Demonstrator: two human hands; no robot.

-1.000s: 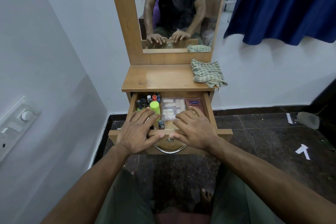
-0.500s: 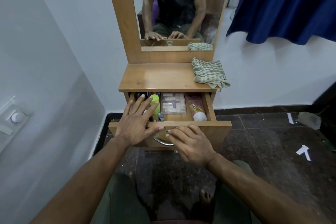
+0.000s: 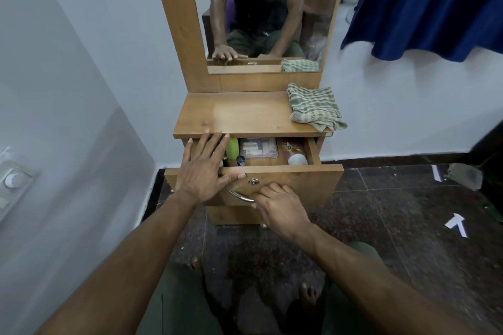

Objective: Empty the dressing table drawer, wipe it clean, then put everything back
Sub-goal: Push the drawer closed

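Note:
The wooden drawer [image 3: 299, 182] of the dressing table stands partly open. Inside lie a green bottle [image 3: 233, 147], a clear plastic box [image 3: 260, 147], a tube with a white cap [image 3: 295, 153] and small dark bottles [image 3: 240, 160]. My left hand [image 3: 204, 171] lies flat with straight fingers over the drawer's left side and front edge, thumb on the front panel. My right hand [image 3: 277, 205] has its fingers curled round the metal handle [image 3: 241, 196] on the drawer front. A striped green cloth [image 3: 314, 106] is on the table top [image 3: 239, 114] at the right.
A mirror [image 3: 269, 8] rises behind the table top. A white wall is close on the left with a switch plate [image 3: 13, 179]. A blue curtain [image 3: 430, 0] hangs at the upper right. Dark tiled floor [image 3: 394, 226] with white arrow marks spreads to the right.
The drawer has slid further in under the table top. My right hand moved off the drawer's contents down to the handle. My left hand stayed over the drawer's left side.

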